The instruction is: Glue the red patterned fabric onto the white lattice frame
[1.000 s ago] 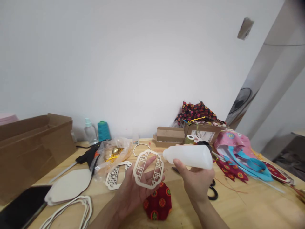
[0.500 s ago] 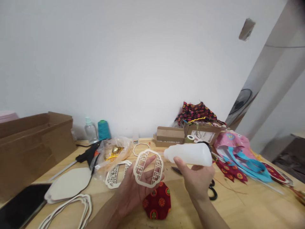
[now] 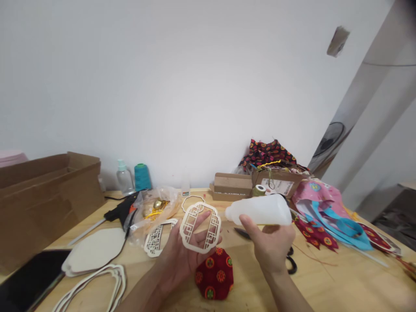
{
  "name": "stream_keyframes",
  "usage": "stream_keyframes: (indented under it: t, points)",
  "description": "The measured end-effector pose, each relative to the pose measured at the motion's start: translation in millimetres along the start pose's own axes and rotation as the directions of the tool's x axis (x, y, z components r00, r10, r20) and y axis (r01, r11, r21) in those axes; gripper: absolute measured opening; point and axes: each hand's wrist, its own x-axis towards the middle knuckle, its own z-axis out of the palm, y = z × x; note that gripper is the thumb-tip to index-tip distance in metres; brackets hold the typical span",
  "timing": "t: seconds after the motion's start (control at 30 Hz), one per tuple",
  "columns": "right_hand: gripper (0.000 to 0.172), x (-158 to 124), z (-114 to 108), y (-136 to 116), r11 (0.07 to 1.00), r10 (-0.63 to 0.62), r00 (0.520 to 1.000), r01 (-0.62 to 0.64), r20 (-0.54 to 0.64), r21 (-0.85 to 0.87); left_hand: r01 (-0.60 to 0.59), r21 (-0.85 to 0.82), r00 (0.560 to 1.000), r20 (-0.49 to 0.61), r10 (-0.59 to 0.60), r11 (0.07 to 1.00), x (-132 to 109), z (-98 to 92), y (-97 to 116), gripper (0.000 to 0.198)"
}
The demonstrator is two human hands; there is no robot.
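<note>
The left hand is palm up above the wooden table, grasping a pale lattice frame; its fingers show behind the cut-out middle. The frame is tilted up in front of the palm, with 2 bands of fretwork flanking the opening. The right hand is wrapped around a translucent white squeeze bottle, thumb on the near side. The bottle lies nearly level, its narrow neck pointing left at the frame's right edge, just beside it; whether its tip touches is too blurred to tell.

On the table below the hands lies a red patterned fabric piece. Scissors are partly hidden behind the right hand. Just left of the left hand lies a 2nd lattice frame, partly covered by it, and beyond the held frame lies a thin scalloped outline. Farther left are a black glue gun, scalloped panels and a few overlapping rings.
</note>
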Motion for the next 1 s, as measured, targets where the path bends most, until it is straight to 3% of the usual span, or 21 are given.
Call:
stream_keyframes:
  t: [0.2,0.4,0.57,0.77,1.0]
  points:
    - [0.026,-2.9,3.0,2.5,0.995,0.058,0.998,-0.056,-0.023,0.077,0.037,-0.019,0.999,0.003,-0.037,0.999,0.8,2.0,-0.7,0.059]
    - [0.017,-2.1,0.4,1.4,0.999,0.022,1.0,-0.023,0.015,0.047,0.011,-0.015,1.0,0.015,-0.011,1.0,1.5,1.0,0.3,0.057]
    - [0.023,-3.9,3.8,0.9,0.991,0.067,0.997,-0.064,-0.023,0.115,0.047,-0.014,0.999,0.008,-0.047,0.999,0.3,1.6,-0.6,0.06]
    - [0.018,-1.2,0.8,0.8,0.999,0.028,1.0,-0.028,0.002,0.025,0.021,-0.019,1.0,-0.002,-0.021,1.0,0.0,-0.7,0.3,0.059]
    - [0.025,-2.7,2.0,3.2,0.997,0.05,0.998,-0.048,-0.024,0.067,0.033,-0.01,0.999,0.026,-0.032,0.999,1.2,-3.1,1.0,0.06]
